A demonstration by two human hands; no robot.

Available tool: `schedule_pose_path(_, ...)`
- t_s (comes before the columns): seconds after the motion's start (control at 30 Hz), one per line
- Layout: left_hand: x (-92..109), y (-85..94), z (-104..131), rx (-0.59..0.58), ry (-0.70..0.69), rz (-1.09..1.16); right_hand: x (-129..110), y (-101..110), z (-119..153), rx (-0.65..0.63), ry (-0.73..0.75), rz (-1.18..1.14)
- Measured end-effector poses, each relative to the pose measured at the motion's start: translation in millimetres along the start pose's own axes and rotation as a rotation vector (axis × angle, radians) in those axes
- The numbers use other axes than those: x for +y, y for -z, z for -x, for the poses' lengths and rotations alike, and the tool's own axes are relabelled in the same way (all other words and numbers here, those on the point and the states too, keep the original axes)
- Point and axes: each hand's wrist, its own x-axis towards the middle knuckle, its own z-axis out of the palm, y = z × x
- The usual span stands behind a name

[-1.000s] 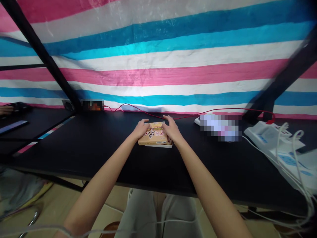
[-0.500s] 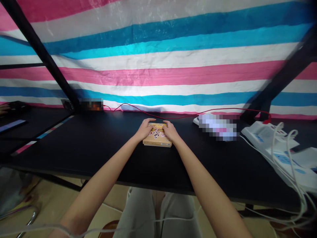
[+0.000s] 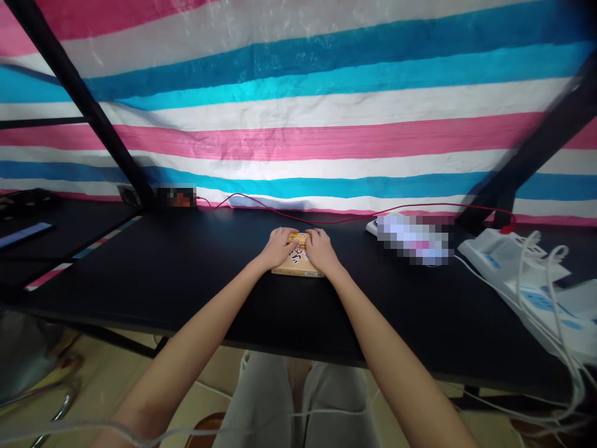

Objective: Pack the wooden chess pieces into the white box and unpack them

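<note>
A flat tan and yellow carton with dark printed lettering lies on the black tabletop in front of me. My left hand covers its left side, the thumb on the printed top and the fingers bent over toward the far edge. On the opposite side my right hand grips the carton in the same way. Both hands are closed on it, and they hide its sides and part of its far edge. A strip of the top and the front side face show between my wrists.
White power strips with looped cables lie at the right. A blurred-out pale object sits nearer the middle. A red cable runs along the back below a striped sheet. Dark frame posts flank the table.
The fingers of both hands have bent in closer around the carton; the left index finger was stretched out before. The carton stays in nearly the same place. A hand at the far left has left view.
</note>
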Motion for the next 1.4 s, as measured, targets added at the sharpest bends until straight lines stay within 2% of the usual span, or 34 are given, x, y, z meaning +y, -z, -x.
schedule_pose_path(0.13, -0.7, -2.0, -0.5, -0.044, 0.015, -0.039, 0.4, -2.3, -0.5, -0.016, 0.080, 0.077)
schedule_pose_path(0.27, -2.4, -3.8, -1.2, -0.065, 0.031, -0.063, 1.0, -3.1, -1.6, -0.034, 0.084, 0.093)
schedule_pose_path(1.0, -4.5, -6.7, 0.3, -0.029, -0.030, -0.082, 3.7, -5.3, -3.4, -0.024, 0.162, 0.086)
schedule_pose_path(1.1, -4.3, -5.5, 0.4, -0.018, 0.008, -0.010, 2.6, -3.0, -3.6, -0.012, 0.113, 0.022)
schedule_pose_path(1.23, -8.4, -1.7, -3.1, 0.020, 0.129, 0.158, 3.1, 6.4, -6.1, -0.020, 0.048, -0.136)
schedule_pose_path(1.33, -17.4, 6.2, -6.7, 0.121, 0.250, 0.241, 8.1, 14.7, -9.2, 0.066, -0.033, -0.222)
schedule_pose_path(1.4, -25.7, 13.1, -7.4, 0.211, 0.330, 0.132, 14.0, 18.0, -11.0, 0.145, -0.066, -0.266)
